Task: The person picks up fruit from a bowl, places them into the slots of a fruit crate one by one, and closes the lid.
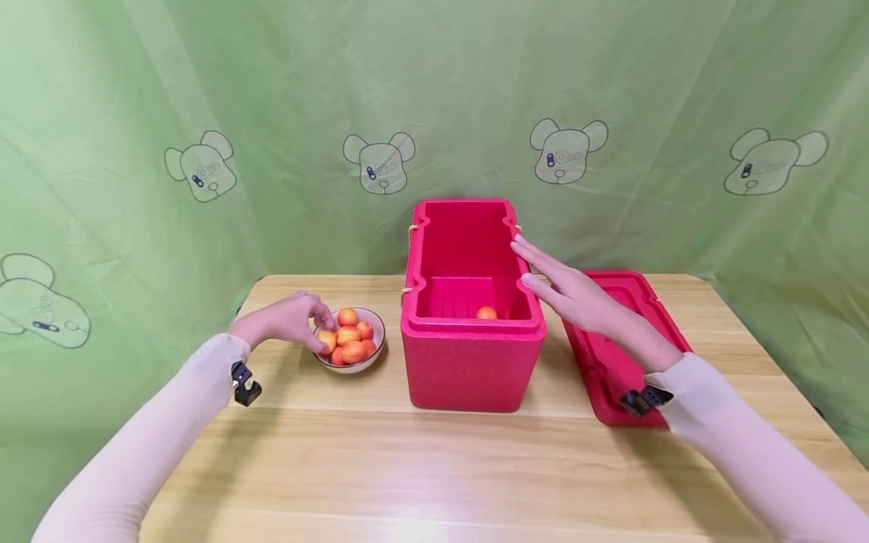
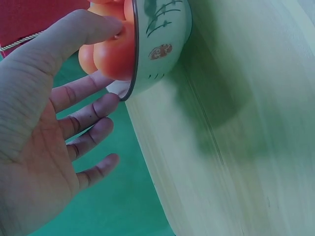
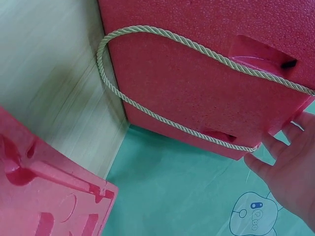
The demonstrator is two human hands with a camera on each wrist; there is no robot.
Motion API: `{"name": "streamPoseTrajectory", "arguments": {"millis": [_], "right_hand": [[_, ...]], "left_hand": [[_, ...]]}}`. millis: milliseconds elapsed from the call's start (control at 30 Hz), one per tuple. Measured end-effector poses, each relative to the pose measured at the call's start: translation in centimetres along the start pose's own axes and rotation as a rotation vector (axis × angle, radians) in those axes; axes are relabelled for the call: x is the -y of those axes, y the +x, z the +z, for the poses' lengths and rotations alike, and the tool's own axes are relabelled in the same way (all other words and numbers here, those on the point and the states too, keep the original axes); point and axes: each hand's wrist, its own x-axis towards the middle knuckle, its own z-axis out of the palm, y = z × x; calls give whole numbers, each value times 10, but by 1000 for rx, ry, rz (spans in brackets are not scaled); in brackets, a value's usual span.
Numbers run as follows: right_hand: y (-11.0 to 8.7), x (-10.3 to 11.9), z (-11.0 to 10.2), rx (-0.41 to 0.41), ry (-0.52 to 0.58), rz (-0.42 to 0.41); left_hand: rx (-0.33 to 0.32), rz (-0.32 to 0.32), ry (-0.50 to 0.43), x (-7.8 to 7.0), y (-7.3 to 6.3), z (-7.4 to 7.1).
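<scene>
My left hand (image 1: 290, 320) is at the left side of a white bowl (image 1: 353, 369) heaped with several orange-red tomatoes (image 1: 349, 335). Its thumb and index finger pinch one tomato (image 2: 115, 55) at the bowl's edge, while the other fingers stay spread, as the left wrist view shows. To the right stands a deep red foam box (image 1: 471, 371) without its lid, and a single tomato (image 1: 486, 312) lies inside near the front wall. My right hand (image 1: 578, 299), fingers extended, rests on the box's right rim.
A red lid (image 1: 604, 354) lies on the wooden table (image 1: 421, 467), right of the box. Twisted rope (image 3: 157, 117) hangs along the box's right side. Behind the table hangs a green curtain (image 1: 462, 90) printed with bear faces.
</scene>
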Motion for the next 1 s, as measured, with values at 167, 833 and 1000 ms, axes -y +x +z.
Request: {"name": "streamPoseTrajectory", "arguments": {"millis": [167,833,1000], "right_hand": [[-1,-3,0,6,8,12],[2,2,-8,12,-107,-39],[3,2,-10,19,-158,-50]], "left_hand": [[-7,12,35,-1,2,3],[-33,-5,16,-2,-1,2],[-51,21,51,0,-1,-1]]}}
